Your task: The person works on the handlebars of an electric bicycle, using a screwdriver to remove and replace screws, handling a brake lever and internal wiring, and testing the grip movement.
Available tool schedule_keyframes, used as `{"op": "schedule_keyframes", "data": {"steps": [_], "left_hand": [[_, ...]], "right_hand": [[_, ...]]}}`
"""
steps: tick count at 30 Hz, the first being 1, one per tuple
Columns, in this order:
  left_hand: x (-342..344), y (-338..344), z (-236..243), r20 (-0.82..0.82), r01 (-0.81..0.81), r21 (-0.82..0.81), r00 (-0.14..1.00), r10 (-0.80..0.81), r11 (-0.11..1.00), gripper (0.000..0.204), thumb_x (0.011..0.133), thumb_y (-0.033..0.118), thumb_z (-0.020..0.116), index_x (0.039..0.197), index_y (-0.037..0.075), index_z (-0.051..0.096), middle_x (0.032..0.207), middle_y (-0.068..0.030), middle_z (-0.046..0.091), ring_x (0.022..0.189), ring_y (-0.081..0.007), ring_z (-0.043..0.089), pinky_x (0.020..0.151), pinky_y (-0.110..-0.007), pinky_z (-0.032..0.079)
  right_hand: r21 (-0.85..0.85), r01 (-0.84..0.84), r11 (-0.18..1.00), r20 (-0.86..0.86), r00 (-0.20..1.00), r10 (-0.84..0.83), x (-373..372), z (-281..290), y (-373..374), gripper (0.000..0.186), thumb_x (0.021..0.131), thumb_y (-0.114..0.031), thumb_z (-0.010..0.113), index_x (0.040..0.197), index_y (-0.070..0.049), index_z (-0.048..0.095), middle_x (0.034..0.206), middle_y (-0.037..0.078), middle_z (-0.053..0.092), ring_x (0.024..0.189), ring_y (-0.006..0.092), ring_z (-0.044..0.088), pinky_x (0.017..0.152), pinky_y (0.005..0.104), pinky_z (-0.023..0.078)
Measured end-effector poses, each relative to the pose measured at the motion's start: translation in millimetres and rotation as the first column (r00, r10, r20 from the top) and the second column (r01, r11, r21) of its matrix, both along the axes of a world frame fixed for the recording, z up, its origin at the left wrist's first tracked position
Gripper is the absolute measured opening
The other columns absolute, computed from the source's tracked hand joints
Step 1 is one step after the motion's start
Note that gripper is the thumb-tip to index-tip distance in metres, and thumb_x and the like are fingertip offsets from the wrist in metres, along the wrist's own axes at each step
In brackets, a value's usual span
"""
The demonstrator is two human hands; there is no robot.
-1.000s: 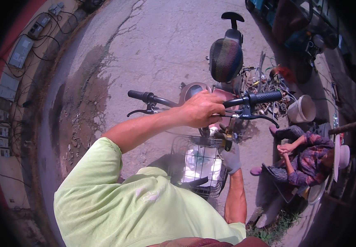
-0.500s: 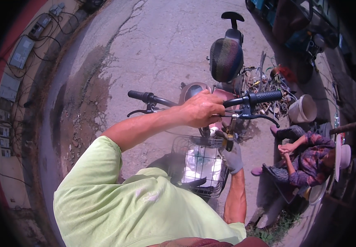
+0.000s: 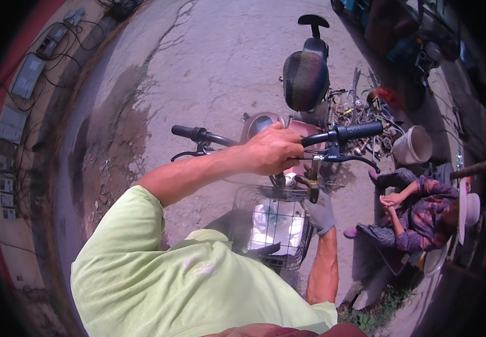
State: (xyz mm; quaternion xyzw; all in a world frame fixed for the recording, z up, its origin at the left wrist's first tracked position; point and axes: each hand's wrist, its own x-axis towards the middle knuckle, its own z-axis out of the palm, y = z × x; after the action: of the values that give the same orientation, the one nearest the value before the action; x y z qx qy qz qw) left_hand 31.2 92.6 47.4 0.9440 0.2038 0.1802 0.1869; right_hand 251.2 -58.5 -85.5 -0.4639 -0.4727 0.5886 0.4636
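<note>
Head view. I note the left hand (image 3: 275, 150), bare, curled over the middle of the handlebar (image 3: 318, 138), which lies crosswise before the wearer; seat (image 3: 305, 81) farther off. Right hand (image 3: 320, 213), gloved, closed round a slim tool (image 3: 314, 185), kind unclear, just beside the right side of the near wire basket (image 3: 289, 262). To the right: a seated person (image 3: 425, 210), hands together; a whitish bucket (image 3: 413, 146) farther away.

We hold the left arm (image 3: 198, 171) bent, left hand (image 3: 276, 149) knuckles-up, fingers (image 3: 293, 148) curled; our gloved right hand (image 3: 320, 213) grips lower down.
</note>
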Motion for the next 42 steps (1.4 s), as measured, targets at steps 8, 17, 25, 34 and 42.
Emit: {"op": "schedule_keyframes", "data": {"steps": [8, 17, 25, 34, 42], "left_hand": [[-3.1, 2.2, -2.4, 0.039, 0.012, -0.007, 0.999, -0.012, 1.0, 0.015, 0.088, 0.016, 0.082, 0.099, 0.008, 0.076, 0.094, -0.0053, 0.065, 0.093, -0.027, 0.066, 0.084, -0.044, 0.045], [-0.3, -0.4, 0.1, 0.038, 0.0, -0.007, 0.999, 0.0, 1.0, 0.016, 0.088, 0.016, 0.08, 0.102, 0.009, 0.076, 0.096, -0.0049, 0.067, 0.098, -0.0255, 0.066, 0.085, -0.044, 0.043], [-1.6, -1.1, -0.5, -0.03, -0.004, -0.015, 1.0, 0.004, 1.0, 0.016, 0.088, 0.016, 0.081, 0.102, 0.009, 0.076, 0.096, -0.0048, 0.068, 0.097, -0.026, 0.066, 0.085, -0.044, 0.042], [-1.0, -1.0, -0.7, 0.001, -0.001, -0.016, 1.0, 0.001, 1.0, 0.016, 0.088, 0.016, 0.081, 0.101, 0.009, 0.077, 0.094, -0.0055, 0.069, 0.095, -0.0277, 0.067, 0.086, -0.044, 0.044], [-0.2, -1.8, -2.8, 0.0, -0.019, -0.03, 1.0, 0.019, 0.999, 0.014, 0.089, 0.015, 0.079, 0.101, 0.008, 0.077, 0.095, -0.0058, 0.07, 0.097, -0.0265, 0.067, 0.086, -0.043, 0.044]], "right_hand": [[0.187, -0.007, 0.982, 0.328, 0.943, -0.055, -8.0, -7.6, -3.6, 0.032, 0.094, -0.003, 0.068, 0.125, 0.003, 0.072, 0.128, 0.014, 0.07, 0.115, 0.0235, 0.069, 0.098, 0.0357, 0.054], [-0.45, -0.126, 0.884, 0.074, 0.981, 0.178, 9.2, 138.5, -15.7, 0.036, 0.102, -0.018, 0.066, 0.133, 0.001, 0.07, 0.105, 0.009, 0.073, 0.092, 0.0153, 0.069, 0.084, 0.0343, 0.057], [0.168, 0.028, 0.985, 0.273, 0.959, -0.073, -14.4, 8.9, 0.9, 0.051, 0.086, 0.005, 0.059, 0.135, 0.0, 0.071, 0.138, 0.009, 0.069, 0.124, 0.016, 0.062, 0.106, 0.0317, 0.051], [0.108, -0.004, 0.994, 0.28, 0.96, -0.026, -5.3, 30.9, -11.2, 0.024, 0.096, -0.009, 0.07, 0.118, 0.001, 0.074, 0.114, 0.01, 0.075, 0.104, 0.0186, 0.07, 0.091, 0.034, 0.057], [-0.335, -0.185, 0.924, 0.156, 0.956, 0.248, 19.5, 126.0, -10.7, 0.036, 0.106, -0.018, 0.064, 0.136, 0.001, 0.069, 0.115, 0.007, 0.072, 0.091, 0.0103, 0.069, 0.083, 0.0274, 0.057]]}}
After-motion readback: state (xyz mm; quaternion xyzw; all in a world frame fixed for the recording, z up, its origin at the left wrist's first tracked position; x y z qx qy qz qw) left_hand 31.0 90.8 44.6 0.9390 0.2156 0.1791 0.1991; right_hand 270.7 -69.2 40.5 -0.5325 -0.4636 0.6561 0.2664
